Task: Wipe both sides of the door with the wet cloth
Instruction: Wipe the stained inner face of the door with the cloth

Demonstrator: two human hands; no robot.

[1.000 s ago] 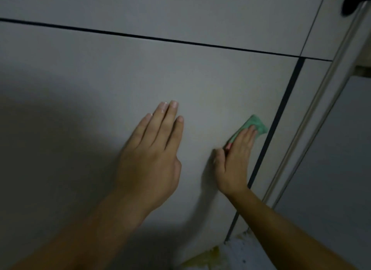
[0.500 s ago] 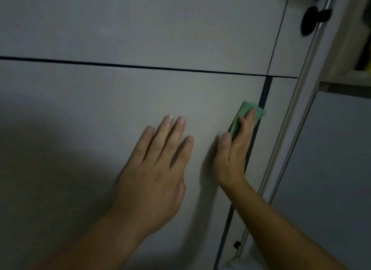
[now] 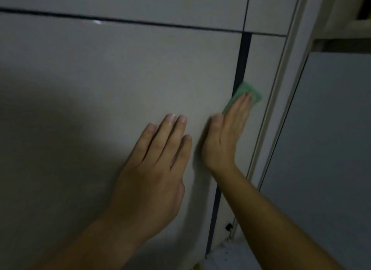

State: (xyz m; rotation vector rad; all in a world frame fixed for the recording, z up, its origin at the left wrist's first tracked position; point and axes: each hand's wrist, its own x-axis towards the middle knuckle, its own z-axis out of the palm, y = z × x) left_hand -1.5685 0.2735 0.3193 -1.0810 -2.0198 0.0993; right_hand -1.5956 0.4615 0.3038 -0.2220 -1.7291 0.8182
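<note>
Dim interior, low light. The setting is a pale grey flat-panelled door (image 3: 120, 68) seen close and from above. A plain grey wall panel (image 3: 331, 149) stands at right, and a patch of pale floor tile (image 3: 226, 257) shows at the bottom edge.

Item 1. Door. Smooth matt face, crossed by a thin dark horizontal groove (image 3: 140, 22) and a wider dark vertical groove (image 3: 242, 58). A pale frame strip (image 3: 281, 88) runs just beside its right edge. No wet streaks can be made out in this light.

Item 2. Small green wet cloth (image 3: 246, 88). Bunched to a pad and blurred. It lies against the door face over the vertical groove, near the frame strip, and is largely covered by fingers.

Item 3. Right hand (image 3: 224, 137). Fingers straight and together, laid flat over the cloth and pressing it to the door, not curled round it.

Item 4. Left hand (image 3: 154, 169). Flat on the door just beside the right hand, fingers extended, grasping nothing.

Handling note (judgement). The step in hand appears to be wiping the right-hand strip of this face.
- Use even pressure and overlapping passes.
- Work the cloth's edge along the groove, where dirt likely collects.
- Brace the panel with the left hand so it does not swing.

The door's other face is not visible, so its condition cannot be told.
</note>
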